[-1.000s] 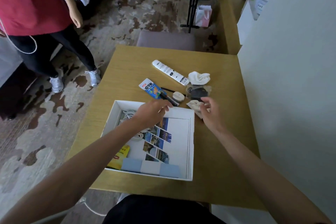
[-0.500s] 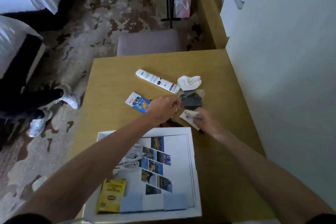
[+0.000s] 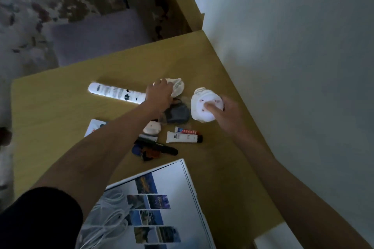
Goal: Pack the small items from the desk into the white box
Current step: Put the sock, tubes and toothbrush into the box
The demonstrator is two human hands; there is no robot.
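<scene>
My right hand [image 3: 226, 112] grips a white rolled sock [image 3: 202, 105] held just above the desk near the wall. My left hand [image 3: 159, 95] reaches over a second white sock [image 3: 178, 87] at the far side and rests on it; whether the fingers have closed on it is hidden. The white box [image 3: 188, 180] lies at the near edge, with photo cards and a white cable [image 3: 109, 216] inside. On the desk between lie a white remote [image 3: 115, 93], a dark pouch [image 3: 178, 115], two small tubes [image 3: 182, 137], a small white round item [image 3: 151, 128] and dark pens [image 3: 155, 150].
The yellow wooden desk [image 3: 50, 119] meets a white wall [image 3: 293, 66] on the right. A blue-and-white packet [image 3: 95, 127] peeks out beside my left forearm. A grey chair seat [image 3: 93, 40] stands beyond the desk's far edge, on patterned carpet.
My right hand has lifted a white sock off the desk. My left hand moved farther away to the other white sock. The view tilted and darkened; two tubes are now exposed.
</scene>
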